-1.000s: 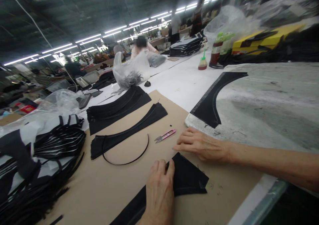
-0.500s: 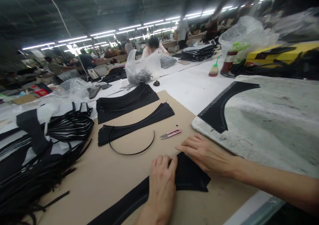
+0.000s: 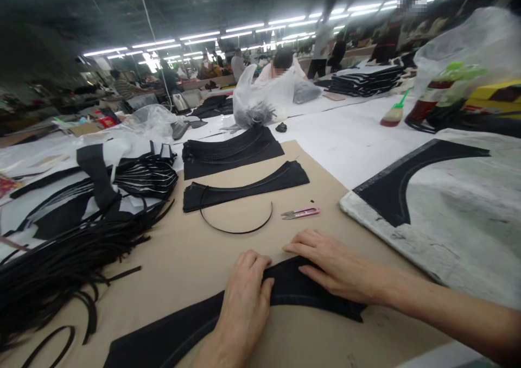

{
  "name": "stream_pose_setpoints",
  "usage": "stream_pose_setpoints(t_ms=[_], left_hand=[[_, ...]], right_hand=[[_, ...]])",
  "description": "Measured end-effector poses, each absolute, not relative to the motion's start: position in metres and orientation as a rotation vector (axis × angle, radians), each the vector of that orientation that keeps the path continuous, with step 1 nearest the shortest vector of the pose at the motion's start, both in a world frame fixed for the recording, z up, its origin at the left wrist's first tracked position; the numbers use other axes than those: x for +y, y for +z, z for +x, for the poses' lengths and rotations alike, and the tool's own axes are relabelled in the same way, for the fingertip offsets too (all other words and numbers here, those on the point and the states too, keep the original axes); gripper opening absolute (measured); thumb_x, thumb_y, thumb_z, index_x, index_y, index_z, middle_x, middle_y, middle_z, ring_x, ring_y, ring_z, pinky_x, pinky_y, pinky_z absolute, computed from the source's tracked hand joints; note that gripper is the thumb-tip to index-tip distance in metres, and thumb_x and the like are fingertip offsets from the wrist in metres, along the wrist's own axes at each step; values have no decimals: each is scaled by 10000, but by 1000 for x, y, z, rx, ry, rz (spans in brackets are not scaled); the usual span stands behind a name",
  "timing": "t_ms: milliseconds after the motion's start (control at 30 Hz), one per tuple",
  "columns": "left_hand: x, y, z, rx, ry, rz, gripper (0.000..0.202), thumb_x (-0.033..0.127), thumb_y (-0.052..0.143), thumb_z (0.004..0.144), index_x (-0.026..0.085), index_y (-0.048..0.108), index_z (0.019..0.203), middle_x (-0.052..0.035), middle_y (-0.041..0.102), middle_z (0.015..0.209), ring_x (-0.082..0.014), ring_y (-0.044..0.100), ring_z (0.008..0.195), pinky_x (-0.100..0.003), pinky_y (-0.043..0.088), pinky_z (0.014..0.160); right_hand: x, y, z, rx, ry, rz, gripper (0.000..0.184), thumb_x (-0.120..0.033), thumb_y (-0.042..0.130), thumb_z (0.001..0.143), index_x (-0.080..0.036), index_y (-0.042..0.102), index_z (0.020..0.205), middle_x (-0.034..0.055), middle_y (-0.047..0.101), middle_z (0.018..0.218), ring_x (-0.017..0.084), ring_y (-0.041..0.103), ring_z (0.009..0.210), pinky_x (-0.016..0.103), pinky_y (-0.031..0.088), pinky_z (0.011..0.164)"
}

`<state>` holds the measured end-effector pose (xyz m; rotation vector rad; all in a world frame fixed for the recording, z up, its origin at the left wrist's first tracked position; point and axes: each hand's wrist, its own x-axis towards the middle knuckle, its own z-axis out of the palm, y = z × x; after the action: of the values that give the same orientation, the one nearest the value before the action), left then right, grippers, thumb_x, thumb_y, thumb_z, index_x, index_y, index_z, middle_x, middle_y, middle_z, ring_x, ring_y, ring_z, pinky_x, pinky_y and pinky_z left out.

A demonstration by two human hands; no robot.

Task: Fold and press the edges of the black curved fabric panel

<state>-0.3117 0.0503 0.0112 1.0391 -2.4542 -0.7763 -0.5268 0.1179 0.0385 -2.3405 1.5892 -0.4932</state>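
Note:
A long curved black fabric piece (image 3: 171, 332) lies on the brown cardboard sheet (image 3: 183, 259) in front of me. My left hand (image 3: 244, 297) rests on its upper edge with the fingers curled down onto the cloth. My right hand (image 3: 334, 262) lies flat on the piece's right end, fingers stretched out and pointing left. Pink thread snips (image 3: 302, 213) lie a short way beyond my right hand. A thin black curved strip (image 3: 240, 228) and another curved black panel (image 3: 244, 188) lie further out.
A stack of black panels (image 3: 230, 150) sits behind. A heap of black strips (image 3: 61, 259) fills the left. A grey padded board with a black curved piece (image 3: 401, 186) is at the right. Plastic bags (image 3: 260, 99), bottles (image 3: 431, 99) and other people are at the far tables.
The view has swung left and down. Both hands have slid along the black piece, which now lies stretched out longer under them; my right hand has moved onto its right end.

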Motion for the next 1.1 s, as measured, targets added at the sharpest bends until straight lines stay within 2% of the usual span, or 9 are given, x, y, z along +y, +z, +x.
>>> stream_pose_setpoints(t_ms=[100, 300, 533, 767, 967, 1100], left_hand=[[50, 13, -322, -2463, -777, 1071, 268, 5, 509, 798, 206, 609, 944, -24, 586, 970, -194, 523, 981, -339, 442, 883], [51, 14, -332, -2483, -737, 1101, 250, -9, 486, 809, 192, 613, 885, -25, 585, 933, -195, 524, 949, -339, 451, 857], [51, 15, -335, -2514, -694, 1114, 266, -23, 451, 826, 189, 610, 857, -26, 588, 902, -189, 544, 910, -339, 463, 836], [57, 10, -331, -2562, -633, 1029, 282, 23, 386, 906, 180, 621, 903, -38, 590, 914, -192, 543, 893, -349, 490, 816], [62, -3, -324, -2634, -278, 860, 282, -18, 436, 862, 173, 634, 925, -27, 599, 881, -193, 559, 827, -318, 523, 718], [66, -17, -319, -2595, -14, 694, 303, 3, 448, 859, 123, 609, 1086, -47, 609, 887, -201, 567, 811, -324, 540, 715]], right_hand=[[109, 34, -520, 1516, -484, -2231, 348, -97, 565, 878, -209, 543, 1207, 51, 521, 1098, 188, 498, 1013, 326, 399, 931], [101, 28, -515, 1557, -500, -2204, 158, -109, 578, 888, -199, 596, 1016, 33, 526, 1006, 192, 494, 952, 337, 395, 875], [94, 29, -514, 1601, -451, -2264, 126, -85, 620, 837, -196, 586, 889, 1, 555, 926, 186, 507, 904, 350, 351, 839], [100, 17, -521, 1532, -513, -2396, 141, -87, 528, 907, -193, 609, 951, 24, 568, 955, 181, 497, 928, 342, 332, 878], [105, 9, -525, 1476, -475, -2632, 237, -102, 400, 954, -159, 623, 1012, 65, 575, 923, 194, 469, 869, 350, 336, 842], [107, 6, -528, 1425, -490, -2719, 263, -87, 387, 947, -146, 625, 1040, 73, 582, 920, 190, 459, 844, 341, 336, 828]])
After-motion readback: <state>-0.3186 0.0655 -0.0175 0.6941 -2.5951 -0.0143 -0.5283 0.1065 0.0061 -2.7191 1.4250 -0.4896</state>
